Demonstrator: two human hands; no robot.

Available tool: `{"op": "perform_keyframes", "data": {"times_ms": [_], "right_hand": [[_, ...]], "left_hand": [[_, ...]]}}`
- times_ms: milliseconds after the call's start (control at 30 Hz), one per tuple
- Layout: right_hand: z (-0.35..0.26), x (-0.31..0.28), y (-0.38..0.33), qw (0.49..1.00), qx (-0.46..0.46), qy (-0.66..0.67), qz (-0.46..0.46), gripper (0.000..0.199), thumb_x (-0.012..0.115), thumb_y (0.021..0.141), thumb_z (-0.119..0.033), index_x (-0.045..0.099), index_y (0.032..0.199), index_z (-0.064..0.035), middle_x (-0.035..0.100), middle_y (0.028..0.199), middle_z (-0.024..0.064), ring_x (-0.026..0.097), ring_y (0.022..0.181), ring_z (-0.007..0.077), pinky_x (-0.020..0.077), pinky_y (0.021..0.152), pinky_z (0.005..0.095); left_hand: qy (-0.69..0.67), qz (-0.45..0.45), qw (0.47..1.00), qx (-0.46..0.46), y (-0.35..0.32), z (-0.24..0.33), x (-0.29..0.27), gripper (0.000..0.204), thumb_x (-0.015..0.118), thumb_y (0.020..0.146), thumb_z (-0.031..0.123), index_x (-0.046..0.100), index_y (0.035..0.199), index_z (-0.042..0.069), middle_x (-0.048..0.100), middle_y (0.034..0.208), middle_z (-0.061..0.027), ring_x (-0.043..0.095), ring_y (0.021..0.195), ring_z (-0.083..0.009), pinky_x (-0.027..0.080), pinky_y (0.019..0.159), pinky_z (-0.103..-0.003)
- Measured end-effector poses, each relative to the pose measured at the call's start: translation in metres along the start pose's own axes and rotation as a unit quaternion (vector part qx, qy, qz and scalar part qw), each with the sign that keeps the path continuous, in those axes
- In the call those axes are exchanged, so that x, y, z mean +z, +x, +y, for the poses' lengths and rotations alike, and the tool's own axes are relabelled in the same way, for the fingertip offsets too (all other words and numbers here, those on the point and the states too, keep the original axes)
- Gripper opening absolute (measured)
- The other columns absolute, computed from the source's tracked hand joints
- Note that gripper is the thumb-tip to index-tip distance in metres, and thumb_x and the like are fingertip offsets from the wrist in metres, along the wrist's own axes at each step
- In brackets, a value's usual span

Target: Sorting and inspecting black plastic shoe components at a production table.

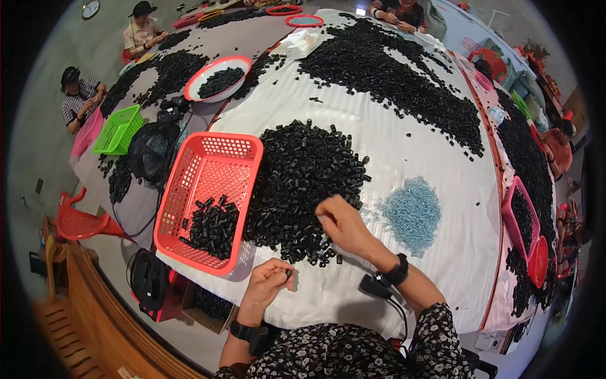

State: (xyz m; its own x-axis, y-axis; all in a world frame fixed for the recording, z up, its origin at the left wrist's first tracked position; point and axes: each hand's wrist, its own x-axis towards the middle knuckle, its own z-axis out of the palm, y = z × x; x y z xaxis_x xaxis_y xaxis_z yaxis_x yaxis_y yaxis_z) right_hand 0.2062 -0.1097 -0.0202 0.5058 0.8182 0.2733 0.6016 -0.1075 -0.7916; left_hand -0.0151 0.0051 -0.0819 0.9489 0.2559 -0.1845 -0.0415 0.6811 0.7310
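Note:
My left hand (270, 283) is near the table's front edge, thumb and fingers closed on a small black plastic piece (288, 273). My right hand (344, 226) reaches over the right side of a big heap of black plastic pieces (297, 183), its fingers curled together at the heap. What the right fingers hold, if anything, cannot be made out. Left of the heap stands a red perforated basket (165, 218) with more of these black pieces inside. Right of my right hand lies a mound of small clear bluish pieces (413, 216).
A larger spread of black pieces (391, 69) covers the far part of the white cloth (442, 271). A red-rimmed basin (191, 90), a green basket (120, 129) and a black fan (151, 151) stand to the left. A black device with a cable (374, 287) lies by my right forearm. Several people sit around the tables.

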Motion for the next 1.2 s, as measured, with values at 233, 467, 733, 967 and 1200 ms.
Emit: {"op": "perform_keyframes", "data": {"times_ms": [233, 467, 733, 967, 1200], "right_hand": [[-0.022, 0.026, -0.077, 0.968, 0.006, 0.093, -0.233, 0.011, 0.05, 0.088, -0.01, 0.051, 0.094, -0.0016, 0.048, 0.086, 0.0134, 0.051, 0.081, 0.0295, 0.0431, 0.072, 0.0368], [0.008, 0.041, -0.035, 0.961, -0.106, 0.108, -0.232, 0.01, 0.05, 0.089, -0.01, 0.05, 0.095, -0.0008, 0.047, 0.089, 0.0144, 0.05, 0.086, 0.0297, 0.0421, 0.075, 0.0348], [0.01, 0.018, 0.027, 0.978, 0.073, 0.196, -0.01, 0.009, 0.055, 0.087, -0.008, 0.058, 0.092, -0.0013, 0.053, 0.08, 0.0032, 0.048, 0.068, 0.0088, 0.0406, 0.06, 0.0241], [-0.008, 0.008, -0.028, 0.965, 0.154, 0.203, -0.062, 0.009, 0.055, 0.088, -0.007, 0.058, 0.094, -0.0017, 0.05, 0.078, 0.0001, 0.043, 0.066, 0.0057, 0.0375, 0.058, 0.0214], [-0.012, -0.008, -0.077, 0.956, 0.23, 0.124, -0.134, 0.009, 0.057, 0.085, -0.009, 0.054, 0.09, -0.0018, 0.051, 0.077, 0.0048, 0.049, 0.067, 0.0113, 0.0416, 0.059, 0.0246]], "left_hand": [[-0.018, -0.007, 1.0, 0.011, -0.001, 0.002, -0.004, 0.017, 0.055, 0.089, 0.008, 0.057, 0.102, -0.004, 0.061, 0.082, -0.0109, 0.06, 0.069, -0.017, 0.049, 0.066, -0.03], [-0.086, 0.016, 0.996, 0.024, -0.006, 0.002, -0.004, 0.022, 0.059, 0.086, 0.013, 0.056, 0.098, -0.005, 0.057, 0.076, -0.0127, 0.051, 0.063, -0.0187, 0.041, 0.058, -0.031], [-0.099, 0.001, 0.995, 0.017, -0.001, 0.004, -0.001, 0.025, 0.062, 0.086, 0.016, 0.057, 0.099, -0.005, 0.056, 0.077, -0.0121, 0.049, 0.064, -0.0182, 0.039, 0.057, -0.031], [-0.111, -0.019, 0.994, 0.006, 0.0, 0.006, -0.003, 0.021, 0.057, 0.09, 0.013, 0.057, 0.101, -0.005, 0.056, 0.078, -0.011, 0.053, 0.068, -0.0182, 0.042, 0.061, -0.031], [-0.107, -0.029, 0.994, 0.018, 0.0, 0.004, -0.007, 0.02, 0.056, 0.09, 0.012, 0.057, 0.102, -0.005, 0.057, 0.078, -0.0112, 0.053, 0.067, -0.0176, 0.043, 0.061, -0.031]]}}
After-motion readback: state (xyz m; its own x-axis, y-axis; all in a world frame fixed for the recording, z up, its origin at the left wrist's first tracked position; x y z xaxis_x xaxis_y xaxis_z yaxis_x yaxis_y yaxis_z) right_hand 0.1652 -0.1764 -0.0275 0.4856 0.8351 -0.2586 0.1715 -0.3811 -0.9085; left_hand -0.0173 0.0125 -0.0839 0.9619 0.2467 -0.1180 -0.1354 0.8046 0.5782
